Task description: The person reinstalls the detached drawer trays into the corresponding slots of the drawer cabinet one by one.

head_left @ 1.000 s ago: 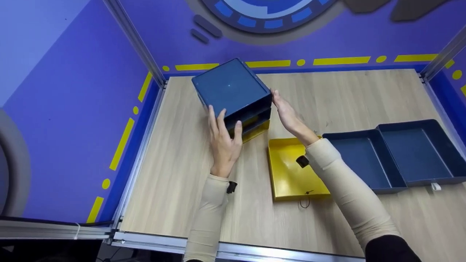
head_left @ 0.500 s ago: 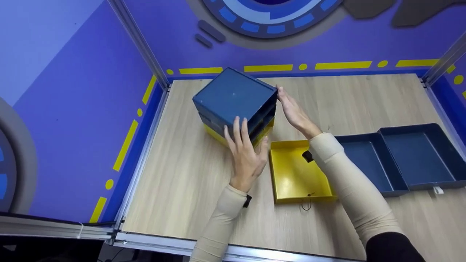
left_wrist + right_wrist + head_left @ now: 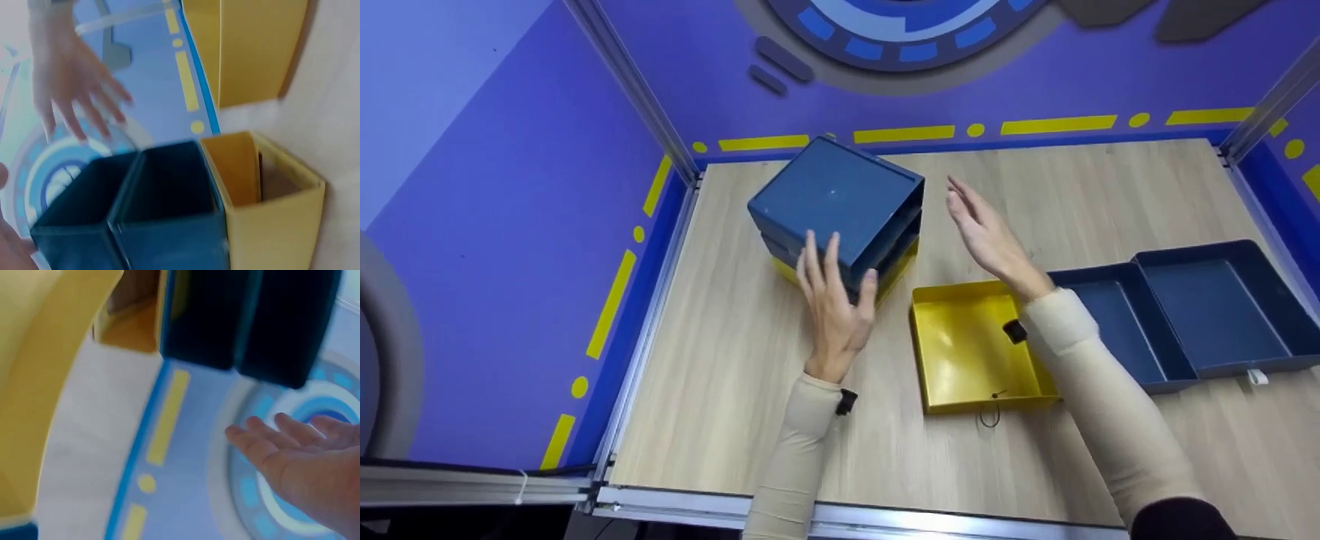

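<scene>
A stack of open-fronted box casings stands at the back left of the table, two dark blue casings [image 3: 832, 195] over a yellow casing [image 3: 273, 230]. Its hollow front faces the near right in the head view. My left hand [image 3: 836, 319] is at the stack's near corner with its fingers extended, the fingertips against the top casing's edge. To the right of the stack my right hand [image 3: 990, 236] hovers with straight fingers, apart from it and holding nothing. Below that hand lies a yellow drawer [image 3: 967, 352], partly hidden by the right forearm.
Two dark blue drawers, a nearer one [image 3: 1117, 319] and a right one [image 3: 1222, 315] with a white tab [image 3: 1257, 376], lie side by side at the right. A loop [image 3: 990, 415] hangs from the yellow drawer's front. Purple walls [image 3: 720, 67] bound the table's back and sides.
The stack has turned counter-clockwise as seen from above, so its front faces further right. My right hand has let go of its right corner and moved away to the right.
</scene>
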